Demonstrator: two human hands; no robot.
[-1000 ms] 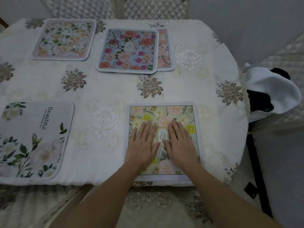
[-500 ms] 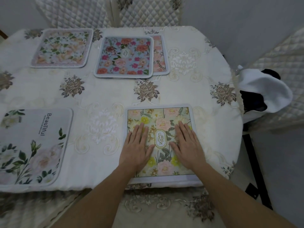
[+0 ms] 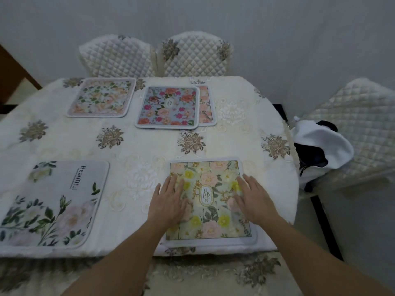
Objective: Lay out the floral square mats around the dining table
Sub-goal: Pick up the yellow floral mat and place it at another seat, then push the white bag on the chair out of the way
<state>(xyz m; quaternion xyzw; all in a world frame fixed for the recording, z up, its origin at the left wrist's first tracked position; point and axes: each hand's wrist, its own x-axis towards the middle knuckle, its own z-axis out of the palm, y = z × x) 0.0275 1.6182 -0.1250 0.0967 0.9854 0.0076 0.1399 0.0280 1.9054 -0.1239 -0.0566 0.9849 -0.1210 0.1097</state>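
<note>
A yellow-and-pink floral mat [image 3: 210, 184] marked "Garden" lies flat near the table's front edge. My left hand [image 3: 168, 201] rests flat on its left part and my right hand [image 3: 253, 199] on its right part, fingers straight. A grey "Beautiful" mat [image 3: 53, 201] lies at the front left. At the back lie a peach floral mat [image 3: 102, 97] and a blue floral mat [image 3: 168, 106], which overlaps a pink mat [image 3: 205, 105] beneath its right side.
The oval dining table [image 3: 139, 144] wears a cream embroidered cloth. Two quilted chairs [image 3: 154, 55] stand behind it and another quilted chair [image 3: 361, 116] at the right, with a white and dark cloth bundle [image 3: 320, 150] by the table's right edge.
My hands have slid apart from the mat's middle toward its left and right sides. The view has tilted up, showing the chairs behind the table.
</note>
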